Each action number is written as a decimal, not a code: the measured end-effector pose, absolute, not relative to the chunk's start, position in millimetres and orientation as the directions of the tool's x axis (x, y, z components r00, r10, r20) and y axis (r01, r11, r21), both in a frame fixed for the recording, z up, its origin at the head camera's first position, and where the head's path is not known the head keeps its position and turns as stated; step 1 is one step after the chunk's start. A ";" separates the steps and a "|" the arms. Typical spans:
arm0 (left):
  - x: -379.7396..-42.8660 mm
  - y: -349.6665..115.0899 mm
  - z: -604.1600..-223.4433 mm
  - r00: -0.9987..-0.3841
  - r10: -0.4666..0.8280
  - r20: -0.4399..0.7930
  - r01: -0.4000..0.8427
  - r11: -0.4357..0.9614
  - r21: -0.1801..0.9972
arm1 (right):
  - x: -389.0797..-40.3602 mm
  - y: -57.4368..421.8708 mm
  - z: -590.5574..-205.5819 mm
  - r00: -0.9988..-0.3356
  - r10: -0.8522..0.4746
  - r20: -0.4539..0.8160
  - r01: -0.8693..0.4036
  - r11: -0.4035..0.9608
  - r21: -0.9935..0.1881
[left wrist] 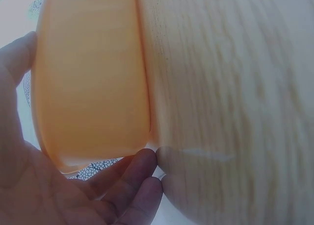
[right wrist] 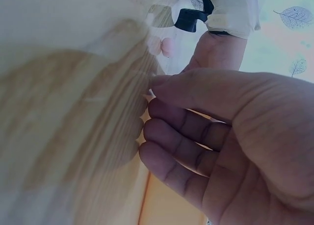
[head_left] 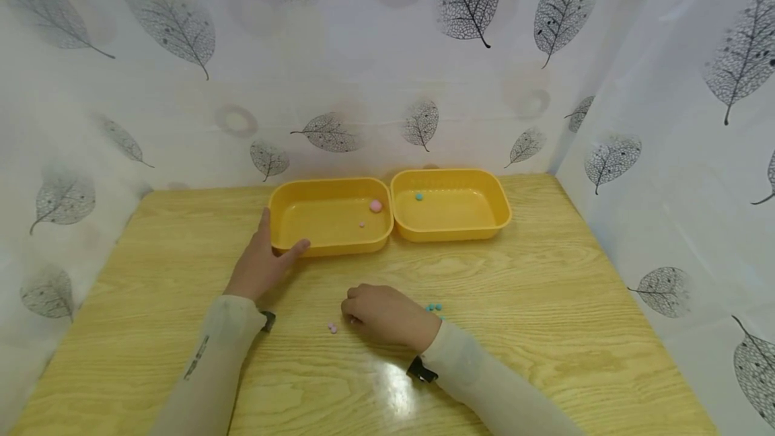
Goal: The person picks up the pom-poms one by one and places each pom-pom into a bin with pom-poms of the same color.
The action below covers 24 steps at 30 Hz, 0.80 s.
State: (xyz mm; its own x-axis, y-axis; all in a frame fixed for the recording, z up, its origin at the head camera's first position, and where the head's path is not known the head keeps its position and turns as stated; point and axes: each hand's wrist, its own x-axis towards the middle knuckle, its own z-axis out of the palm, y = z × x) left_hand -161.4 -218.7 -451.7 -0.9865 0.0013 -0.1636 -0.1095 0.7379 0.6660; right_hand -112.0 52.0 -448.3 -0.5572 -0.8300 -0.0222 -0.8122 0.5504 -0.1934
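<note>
My left hand (head_left: 260, 268) lies at the near left corner of the left yellow tray (head_left: 329, 247), thumb along the front wall and fingers against the left end. In the left wrist view, that tray's wall (left wrist: 93, 87) rises beside the spread thumb and fingers. The right hand (head_left: 387, 315) is low over the table, thumb and index finger brought together. A small pale-pink bead seems pinched there, mostly hidden by the fingertips (right wrist: 164, 87). Just left of this hand, small pink beads (head_left: 332, 329) lie on the table. Several teal beads (head_left: 434, 307) lie beside the right wrist.
Inside the left tray are a larger pink ball and a tiny pink bead (head_left: 362, 225). The right yellow tray (head_left: 451, 234), holding a teal bead (head_left: 419, 197), stands against it. A leaf-patterned curtain (head_left: 363, 73) closes off the back and sides of the wooden table (head_left: 545, 308).
</note>
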 end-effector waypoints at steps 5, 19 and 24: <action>-160.6 -218.4 -450.6 -0.987 -0.001 -0.161 -0.109 0.738 0.666 | -113.7 53.8 -447.3 -0.553 -0.833 -0.009 -0.819 0.546 -0.178; -162.1 -218.9 -454.7 -0.987 0.001 -0.159 -0.106 0.745 0.659 | -122.2 64.5 -432.6 -0.594 -0.805 -0.007 -0.783 0.580 -0.223; -161.8 -220.4 -454.0 -0.989 0.005 -0.150 -0.096 0.747 0.658 | -127.1 70.0 -427.7 -0.612 -0.791 0.015 -0.770 0.591 -0.240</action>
State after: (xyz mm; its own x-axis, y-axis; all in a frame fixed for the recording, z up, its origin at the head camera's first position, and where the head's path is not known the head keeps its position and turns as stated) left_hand -161.8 -220.4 -454.0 -0.9887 0.0051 -0.1499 -0.0959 0.7472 0.6577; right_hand -127.1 70.0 -427.7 -0.6118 -0.7909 0.0154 -0.7701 0.5910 -0.2400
